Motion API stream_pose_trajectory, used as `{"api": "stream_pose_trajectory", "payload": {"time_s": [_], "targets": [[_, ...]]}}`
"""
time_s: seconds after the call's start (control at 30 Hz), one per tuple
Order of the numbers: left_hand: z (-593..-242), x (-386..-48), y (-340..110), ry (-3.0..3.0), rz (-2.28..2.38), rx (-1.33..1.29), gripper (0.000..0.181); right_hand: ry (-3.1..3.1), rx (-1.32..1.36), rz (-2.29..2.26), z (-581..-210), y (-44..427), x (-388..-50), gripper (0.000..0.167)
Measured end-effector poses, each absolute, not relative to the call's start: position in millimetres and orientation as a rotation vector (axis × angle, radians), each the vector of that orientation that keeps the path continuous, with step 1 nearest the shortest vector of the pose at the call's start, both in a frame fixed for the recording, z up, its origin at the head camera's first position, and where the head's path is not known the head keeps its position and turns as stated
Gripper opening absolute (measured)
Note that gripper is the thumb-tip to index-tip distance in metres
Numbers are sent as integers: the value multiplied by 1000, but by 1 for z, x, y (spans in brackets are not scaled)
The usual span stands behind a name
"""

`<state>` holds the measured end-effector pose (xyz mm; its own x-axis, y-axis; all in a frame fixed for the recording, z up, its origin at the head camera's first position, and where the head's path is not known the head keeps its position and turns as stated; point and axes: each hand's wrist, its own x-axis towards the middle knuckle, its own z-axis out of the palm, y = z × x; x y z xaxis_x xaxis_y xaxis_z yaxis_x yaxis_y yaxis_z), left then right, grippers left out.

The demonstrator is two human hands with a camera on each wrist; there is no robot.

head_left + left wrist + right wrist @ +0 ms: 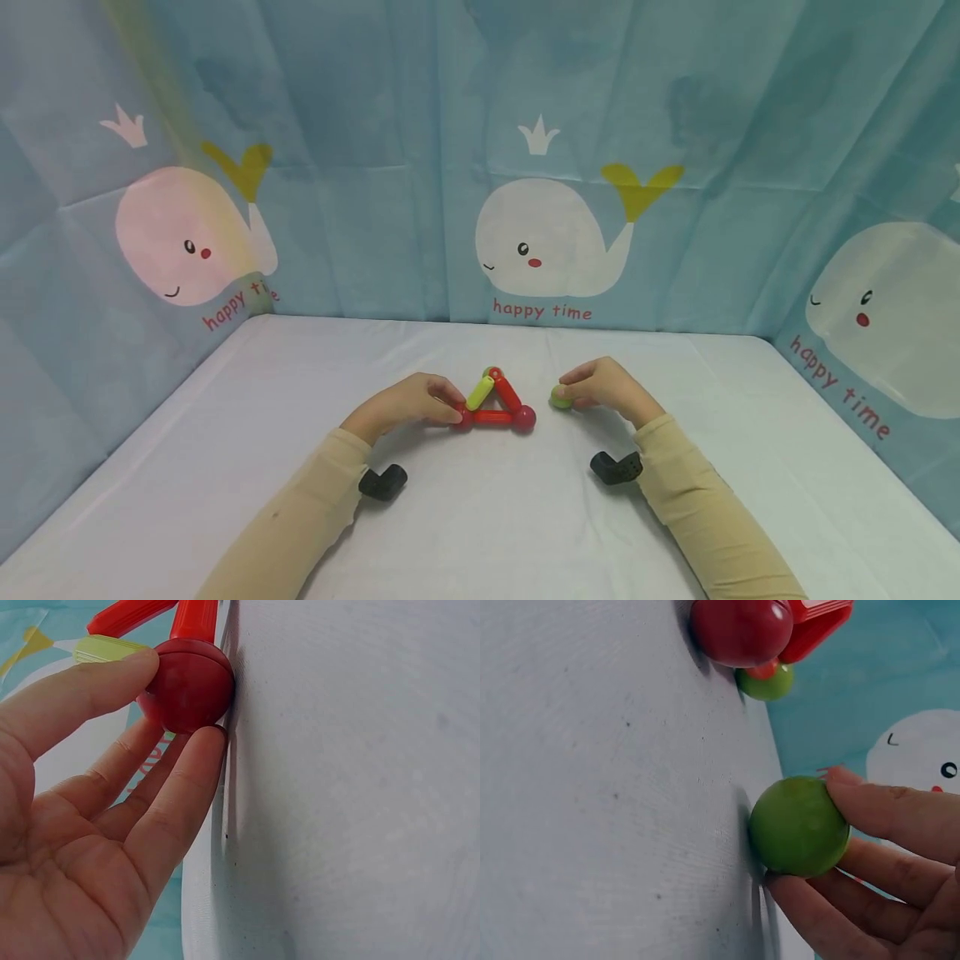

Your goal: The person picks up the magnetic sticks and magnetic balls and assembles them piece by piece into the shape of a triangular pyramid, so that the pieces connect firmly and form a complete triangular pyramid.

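My left hand [408,406] pinches a dark red ball [191,694] between thumb and fingers, at the left corner of a triangular frame of rods and balls. A red rod [492,417] joins this ball to a second red ball [524,419]. From the two balls, a yellow-green rod [480,392] and another red rod [507,393] meet at the far corner, where a green ball [766,682] partly shows. To the right, apart from the frame, my right hand [609,389] holds a loose green ball [800,826] by its fingertips, at the white tabletop.
A white cloth [480,517] covers the table. Behind it hangs a light blue curtain [360,233] printed with whales. Dark wrist-worn devices sit at the left wrist [383,482] and right wrist [617,468].
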<state>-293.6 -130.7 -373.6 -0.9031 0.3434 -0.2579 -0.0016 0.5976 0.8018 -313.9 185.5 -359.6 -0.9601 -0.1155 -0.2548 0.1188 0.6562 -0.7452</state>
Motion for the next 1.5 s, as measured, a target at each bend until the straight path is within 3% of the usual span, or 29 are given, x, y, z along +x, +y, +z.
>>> {"api": "stream_pose_trajectory", "payload": {"time_s": [0.53, 1.5], "targets": [[-375, -295, -126, 2443, 1237, 261, 25, 2696, -269, -1391, -331, 161, -293, 42], [-373, -293, -131, 2439, 1260, 284, 26, 2613, -521, -1565, -325, 109, -290, 32]]}}
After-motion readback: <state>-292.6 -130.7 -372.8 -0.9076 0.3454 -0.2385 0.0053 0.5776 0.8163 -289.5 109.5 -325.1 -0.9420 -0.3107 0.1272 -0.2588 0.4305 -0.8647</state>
